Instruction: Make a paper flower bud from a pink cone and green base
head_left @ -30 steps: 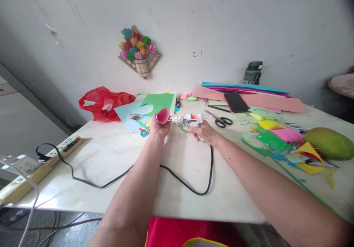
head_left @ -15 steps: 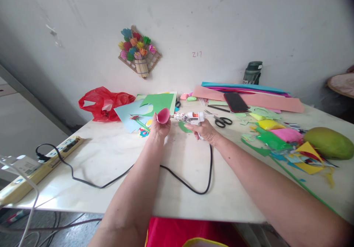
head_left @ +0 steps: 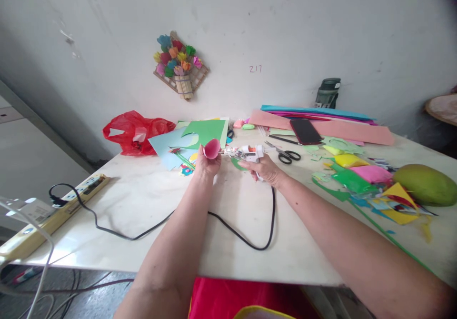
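My left hand (head_left: pixel 208 164) is closed around a pink paper cone (head_left: pixel 212 149), its round opening turned toward me. In my right hand (head_left: pixel 266 167) is a white glue gun (head_left: pixel 252 153), gripped by its handle, with the nozzle pointing left at the cone's side. Whether the nozzle tip touches the cone, I cannot tell. Under the glue gun lies a green paper piece (head_left: pixel 238 164). Black-handled scissors (head_left: pixel 287 156) rest just right of the glue gun. Behind my left hand are green paper (head_left: pixel 207 132) and a paper flower with a green stem (head_left: pixel 183 156).
A black cord (head_left: pixel 246 241) loops across the table to a power strip (head_left: pixel 80 193) on the left. A red plastic bag (head_left: pixel 134 131) sits at the back left. To the right are a phone (head_left: pixel 305 132), clay packets (head_left: pixel 369 174) and a green mango-like fruit (head_left: pixel 424 184).
The view has shifted slightly. Both hands keep nearly the same pose, with the glue gun's nozzle still at the pink cone.
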Demonstrator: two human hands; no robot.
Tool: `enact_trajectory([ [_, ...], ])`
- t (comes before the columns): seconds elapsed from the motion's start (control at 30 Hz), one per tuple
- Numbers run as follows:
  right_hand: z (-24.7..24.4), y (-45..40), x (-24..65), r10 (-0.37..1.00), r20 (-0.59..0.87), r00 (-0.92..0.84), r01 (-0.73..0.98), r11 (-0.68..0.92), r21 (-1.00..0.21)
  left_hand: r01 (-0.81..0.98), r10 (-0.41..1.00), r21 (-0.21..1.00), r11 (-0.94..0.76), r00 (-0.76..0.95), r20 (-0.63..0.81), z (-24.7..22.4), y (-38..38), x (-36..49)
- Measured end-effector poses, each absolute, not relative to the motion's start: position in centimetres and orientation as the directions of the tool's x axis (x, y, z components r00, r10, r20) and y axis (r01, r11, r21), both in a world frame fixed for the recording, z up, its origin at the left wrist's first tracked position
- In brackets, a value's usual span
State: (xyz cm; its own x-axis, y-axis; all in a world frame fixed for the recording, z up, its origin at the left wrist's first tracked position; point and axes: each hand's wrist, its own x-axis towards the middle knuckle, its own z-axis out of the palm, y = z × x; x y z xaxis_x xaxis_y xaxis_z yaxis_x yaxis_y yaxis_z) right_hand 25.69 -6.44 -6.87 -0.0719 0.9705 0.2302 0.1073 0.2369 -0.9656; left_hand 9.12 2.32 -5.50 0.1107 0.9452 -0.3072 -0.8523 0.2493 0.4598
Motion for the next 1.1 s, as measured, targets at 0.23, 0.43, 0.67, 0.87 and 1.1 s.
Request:
enact_trajectory([
  [0.23,-7.17,-6.50,25.51,0.963,0.239,-0.126,0.162,0.258,-0.953,-0.864,0.941,0.438,0.249,0.108,-0.321,-5.90,2.81,9.30],
  [0.43,-7.33,-6.49,25.50,0.964,0.237,-0.121,0.165,0.255,-0.953,-0.864,0.946,0.443,0.240,0.106,-0.306,-5.78,2.74,9.23],
  [0.67,-7.43,-6.35,25.50,0.961,0.245,-0.127,0.178,0.265,-0.948,-0.863,0.945,0.449,0.233,0.091,-0.315,-5.72,2.77,9.25],
  [0.87,-7.21,-6.52,25.50,0.965,0.234,-0.119,0.166,0.252,-0.953,-0.848,0.948,0.475,0.235,0.091,-0.306,-5.60,2.51,9.29],
  [1.1,-6.94,-6.55,25.45,0.971,0.225,-0.075,0.151,0.234,-0.960,-0.854,0.935,0.465,0.233,0.066,-0.349,-5.37,2.33,9.27],
])
